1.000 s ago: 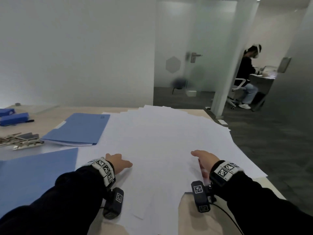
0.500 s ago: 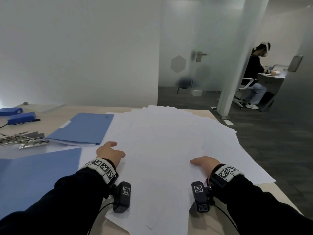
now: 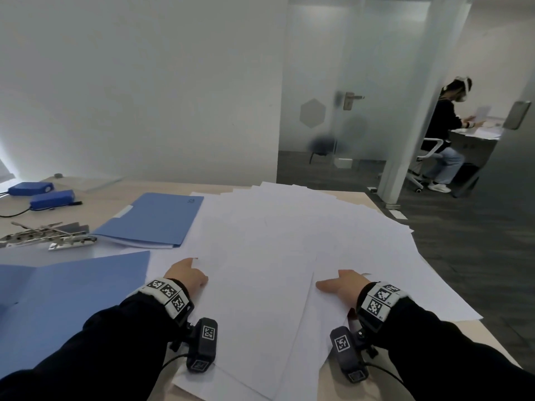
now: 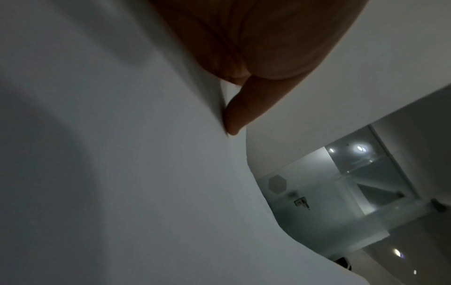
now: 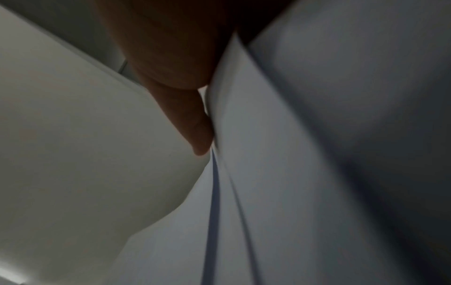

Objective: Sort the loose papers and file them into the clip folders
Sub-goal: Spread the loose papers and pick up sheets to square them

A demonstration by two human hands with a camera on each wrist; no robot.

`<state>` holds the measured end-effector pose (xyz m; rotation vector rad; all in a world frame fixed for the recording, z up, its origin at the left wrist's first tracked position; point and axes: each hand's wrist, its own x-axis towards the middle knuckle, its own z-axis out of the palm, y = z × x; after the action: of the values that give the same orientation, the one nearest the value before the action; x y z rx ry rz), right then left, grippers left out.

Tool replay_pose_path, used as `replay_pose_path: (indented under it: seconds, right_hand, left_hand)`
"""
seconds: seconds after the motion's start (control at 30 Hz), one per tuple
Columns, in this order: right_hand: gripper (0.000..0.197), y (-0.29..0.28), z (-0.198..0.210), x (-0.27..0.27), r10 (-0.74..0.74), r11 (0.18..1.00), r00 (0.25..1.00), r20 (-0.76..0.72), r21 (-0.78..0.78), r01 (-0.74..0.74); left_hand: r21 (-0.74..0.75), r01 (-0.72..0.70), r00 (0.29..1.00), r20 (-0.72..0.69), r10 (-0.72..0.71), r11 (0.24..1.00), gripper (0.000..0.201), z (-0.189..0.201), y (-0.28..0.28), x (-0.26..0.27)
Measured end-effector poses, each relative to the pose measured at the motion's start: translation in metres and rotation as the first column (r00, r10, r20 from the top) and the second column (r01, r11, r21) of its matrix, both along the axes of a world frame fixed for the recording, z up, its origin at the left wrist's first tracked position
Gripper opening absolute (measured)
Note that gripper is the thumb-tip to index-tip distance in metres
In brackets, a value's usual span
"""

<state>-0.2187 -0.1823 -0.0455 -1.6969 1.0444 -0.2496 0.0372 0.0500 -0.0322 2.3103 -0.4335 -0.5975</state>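
Note:
A wide fan of loose white papers (image 3: 275, 241) covers the middle and right of the table. My left hand (image 3: 185, 274) is at the left edge of the near sheets, its thumb on top and its fingers hidden under the paper. My right hand (image 3: 344, 285) holds sheets on the right the same way, with its thumb pointing left. In the left wrist view the thumb (image 4: 235, 113) presses against a paper edge (image 4: 122, 173). The right wrist view shows the thumb (image 5: 195, 131) against several sheet edges (image 5: 292, 173). A closed blue folder (image 3: 153, 218) lies at the back left. An open blue folder (image 3: 72, 285) lies at the near left.
Loose metal clip fasteners (image 3: 49, 237) lie left of the closed folder, and two blue devices (image 3: 52, 198) with cables sit behind them. Papers overhang the table's right edge (image 3: 474, 322). A seated person (image 3: 445, 131) works at another desk far right, behind a glass partition.
My left hand has shifted left from on top of the sheets to their left edge. The right hand has drawn slightly toward me. The near sheets have slid a little.

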Motion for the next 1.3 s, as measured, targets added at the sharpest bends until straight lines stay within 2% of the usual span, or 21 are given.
replay_pose_path:
  seconds: [0.1, 0.23, 0.3, 0.37, 0.43, 0.47, 0.53, 0.6, 0.67, 0.8, 0.87, 1.0, 1.03, 1.1, 1.17, 1.23, 1.27, 1.3]
  right_hand:
    - [0.016, 0.004, 0.001, 0.006, 0.001, 0.999, 1.000, -0.005, -0.046, -0.001]
    - [0.012, 0.010, 0.007, 0.013, -0.080, 0.988, 0.992, 0.095, -0.126, 0.092]
    - [0.009, 0.016, 0.011, 0.018, -0.072, 0.984, 0.989, 0.133, -0.151, 0.092]
    - [0.014, 0.025, 0.016, 0.020, -0.011, 0.983, 0.993, 0.117, -0.179, 0.033]
    - [0.017, 0.031, 0.018, 0.023, 0.055, 0.982, 0.997, 0.055, -0.182, -0.044]
    - [0.016, 0.031, 0.017, 0.026, 0.072, 0.982, 0.997, 0.027, -0.175, -0.066]
    - [0.020, 0.030, 0.015, 0.031, 0.064, 0.981, 0.998, -0.002, -0.183, -0.063]
    - [0.019, 0.027, 0.016, 0.034, 0.024, 0.983, 0.999, 0.027, -0.183, -0.018]
    - [0.010, 0.025, 0.017, 0.036, -0.005, 0.980, 0.998, 0.068, -0.199, 0.019]
    - [0.010, 0.014, 0.013, 0.037, -0.088, 0.976, 0.987, 0.135, -0.186, 0.113]
    - [0.017, 0.009, 0.011, 0.037, -0.113, 0.969, 0.988, 0.105, -0.207, 0.132]
    - [0.023, 0.003, 0.008, 0.034, -0.079, 0.966, 0.996, -0.052, -0.251, 0.063]
    - [0.026, 0.002, 0.011, 0.033, -0.089, 0.969, 0.994, -0.067, -0.236, 0.071]
    - [0.045, 0.002, 0.017, 0.031, -0.164, 0.975, 0.984, -0.071, -0.165, 0.151]
    - [0.050, 0.003, 0.022, 0.027, -0.242, 0.969, 0.970, -0.035, -0.064, 0.239]
    - [0.046, 0.000, 0.023, 0.024, -0.246, 0.959, 0.966, -0.080, -0.162, 0.231]
    - [0.044, 0.001, 0.023, 0.021, -0.206, 0.951, 0.973, -0.101, -0.255, 0.175]
    - [0.042, 0.003, 0.024, 0.020, -0.207, 0.946, 0.962, -0.179, -0.286, 0.151]
  left_hand:
    - [-0.055, -0.007, 0.999, 0.049, 0.009, 0.998, 0.036, 0.003, 0.013, 0.002]
    - [-0.149, -0.100, 0.994, 0.021, 0.104, 0.984, 0.007, 0.002, 0.025, 0.007]
    - [-0.197, -0.123, 0.992, -0.026, 0.120, 0.973, 0.019, 0.005, 0.029, 0.006]
    - [-0.221, -0.127, 0.988, -0.119, 0.102, 0.967, 0.029, 0.005, 0.031, 0.004]
    - [-0.240, -0.114, 0.981, -0.182, 0.070, 0.964, 0.020, 0.008, 0.031, -0.002]
    - [-0.210, -0.085, 0.985, -0.164, 0.050, 0.974, 0.015, 0.007, 0.030, -0.002]
    - [-0.142, -0.031, 0.994, -0.112, 0.015, 0.989, 0.020, 0.006, 0.029, -0.004]
    - [-0.098, -0.013, 0.999, -0.044, 0.009, 0.995, 0.017, 0.008, 0.030, -0.007]
    - [-0.092, -0.015, 1.000, 0.019, 0.017, 0.996, 0.009, 0.009, 0.030, -0.006]
    - [-0.064, -0.024, 0.995, 0.092, 0.030, 0.998, 0.019, 0.009, 0.034, -0.002]
    - [-0.037, -0.026, 0.994, 0.109, 0.030, 0.999, 0.021, 0.010, 0.036, 0.002]
    - [-0.053, -0.044, 0.983, 0.177, 0.053, 0.998, 0.023, 0.018, 0.037, 0.009]
    - [-0.069, -0.062, 0.982, 0.177, 0.073, 0.996, 0.023, 0.019, 0.036, 0.012]
    - [-0.118, -0.083, 0.986, 0.134, 0.099, 0.990, 0.022, 0.020, 0.035, 0.017]
    - [-0.170, -0.118, 0.988, 0.074, 0.132, 0.978, 0.023, 0.019, 0.034, 0.023]
    - [-0.197, -0.143, 0.988, 0.036, 0.153, 0.970, 0.023, 0.016, 0.033, 0.024]
    - [-0.208, -0.168, 0.985, 0.006, 0.173, 0.964, 0.022, 0.016, 0.032, 0.024]
    - [-0.202, -0.189, 0.981, 0.011, 0.195, 0.961, 0.022, 0.014, 0.030, 0.023]
